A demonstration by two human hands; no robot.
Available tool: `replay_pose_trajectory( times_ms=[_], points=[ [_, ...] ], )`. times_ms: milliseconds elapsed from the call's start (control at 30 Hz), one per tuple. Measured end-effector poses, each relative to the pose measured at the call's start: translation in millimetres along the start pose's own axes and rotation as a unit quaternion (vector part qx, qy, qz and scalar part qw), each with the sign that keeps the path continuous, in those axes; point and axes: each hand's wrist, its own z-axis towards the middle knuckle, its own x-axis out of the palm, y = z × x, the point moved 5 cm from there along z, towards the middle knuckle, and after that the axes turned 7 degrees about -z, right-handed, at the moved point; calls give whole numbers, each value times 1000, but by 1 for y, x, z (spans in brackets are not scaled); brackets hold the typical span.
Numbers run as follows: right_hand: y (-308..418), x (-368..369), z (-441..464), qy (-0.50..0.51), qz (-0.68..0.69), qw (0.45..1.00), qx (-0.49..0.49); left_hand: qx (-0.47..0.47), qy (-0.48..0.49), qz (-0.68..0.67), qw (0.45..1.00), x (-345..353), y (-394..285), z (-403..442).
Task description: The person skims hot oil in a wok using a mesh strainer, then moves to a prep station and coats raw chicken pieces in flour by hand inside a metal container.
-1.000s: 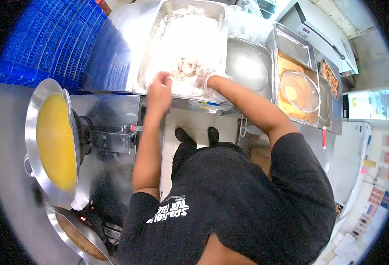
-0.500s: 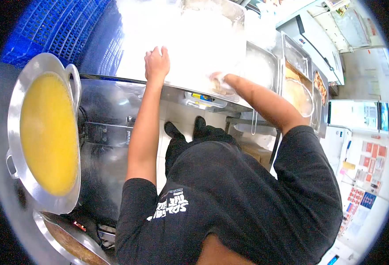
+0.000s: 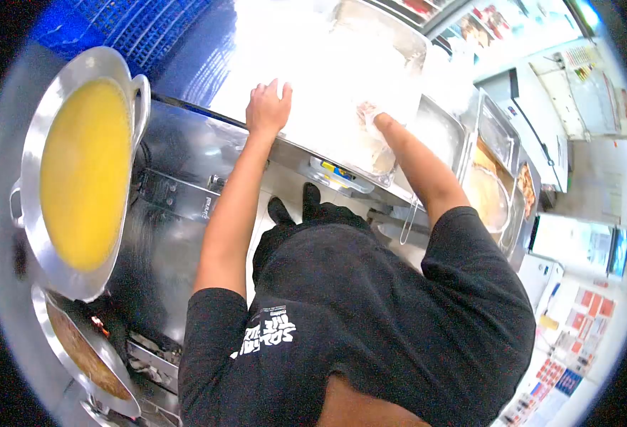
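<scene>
My left hand (image 3: 268, 108) rests at the near edge of the glaring white work area, its fingers bent a little and apart, holding nothing I can see. Over a large metal tray (image 3: 419, 44), my right hand (image 3: 372, 118) reaches into what looks like white powder (image 3: 320, 85), and its skin is coated white. Glare washes out the fingertips, so whether they grip anything is unclear. Just right of that hand lies a smaller metal pan (image 3: 441, 124) with pale contents.
At left stand a big metal wok (image 3: 32, 178) of yellow liquid (image 3: 85, 174) and a second pan (image 3: 89, 349) of brown liquid. A blue plastic basket (image 3: 124, 35) sits upper left. A wire strainer (image 3: 495, 231) and more metal trays (image 3: 498, 132) line the right.
The view has shifted and turned slightly. My right hand has moved a little farther into the white area, and my left hand stays at the near edge.
</scene>
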Motion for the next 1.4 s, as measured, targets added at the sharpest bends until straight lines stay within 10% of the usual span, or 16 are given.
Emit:
replay_pose_trajectory(
  times_ms=[233,333,500,633,667,933,1100,1133,1233,1300,1400],
  points=[
    [24,-114,51,96,-51,980,-166,-2,-25,4,1000,-1,-5,0],
    [57,-125,65,29,-48,986,-157,75,-74,45,993,34,33,10],
    [96,-133,67,-58,-102,950,-290,-139,-1,-109,984,47,51,0],
    [130,-89,82,-230,-394,825,-334,-90,-1,-53,995,4,11,-14],
    [157,-131,64,23,-312,912,-265,-75,-5,-52,996,-3,7,-16],
    [159,-198,-9,-19,90,979,-182,-63,5,-63,996,-5,9,-17],
    [66,-188,-18,-314,30,912,-261,-63,3,-59,996,-3,12,-19],
    [45,-170,-3,-191,-23,971,-140,-63,3,-55,996,-2,14,-18],
    [-49,54,107,138,-163,959,-186,-60,2,-48,997,0,17,-16],
    [-33,19,87,-148,-107,942,-283,-61,4,-50,997,4,15,-15],
    [-6,-3,89,-78,-207,949,-223,-66,10,-50,996,1,19,-14]
  ],
)
